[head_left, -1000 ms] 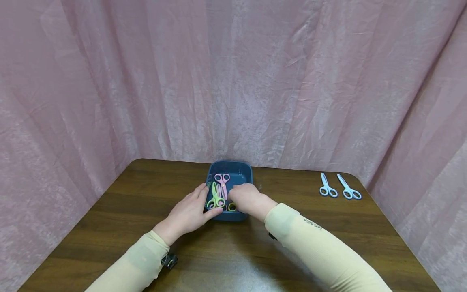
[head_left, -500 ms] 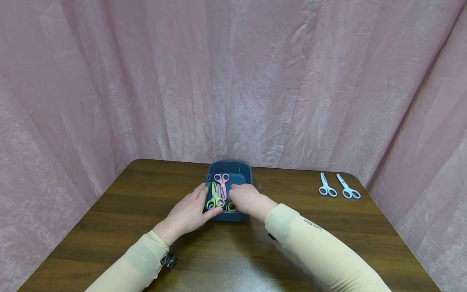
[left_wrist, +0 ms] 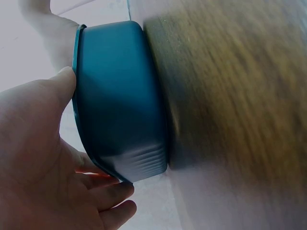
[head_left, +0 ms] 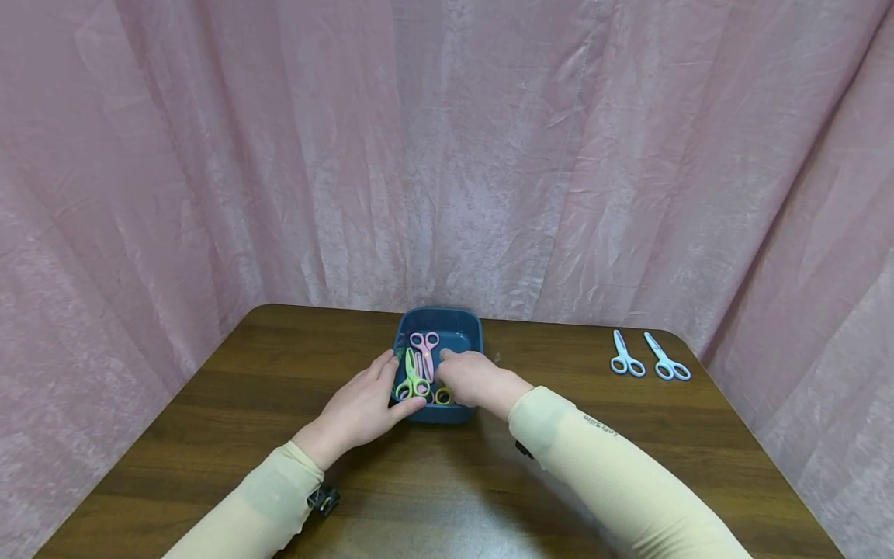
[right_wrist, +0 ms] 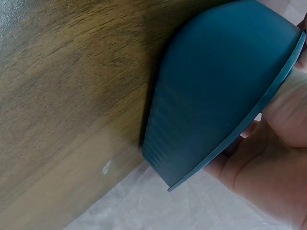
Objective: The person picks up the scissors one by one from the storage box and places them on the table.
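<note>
A dark blue plastic bin (head_left: 440, 414) stands at the table's back middle. My left hand (head_left: 359, 407) rests on its near left corner with fingers extended and spread; in the left wrist view the thumb (left_wrist: 64, 84) touches the rim. Inside lie pink scissors (head_left: 427, 359), green scissors (head_left: 412, 382) and a yellow loop handle (head_left: 444, 396), with more pieces partly covered beneath. My right hand (head_left: 475, 380) reaches over the bin's right side, its fingers down inside. The fingertips are hidden, and the right wrist view shows only the palm side (right_wrist: 273, 158) beyond the bin wall.
Two light blue scissors (head_left: 626, 357) (head_left: 667, 359) lie apart at the table's back right corner. Pink curtains (head_left: 447, 155) hang right behind the table's back edge. Brown wooden tabletop (head_left: 433, 481) extends in front of the bin and to both sides.
Almost nothing differs. The right hand shifts very slightly over the bin, while the left hand, the bin and the light blue scissors keep their places.
</note>
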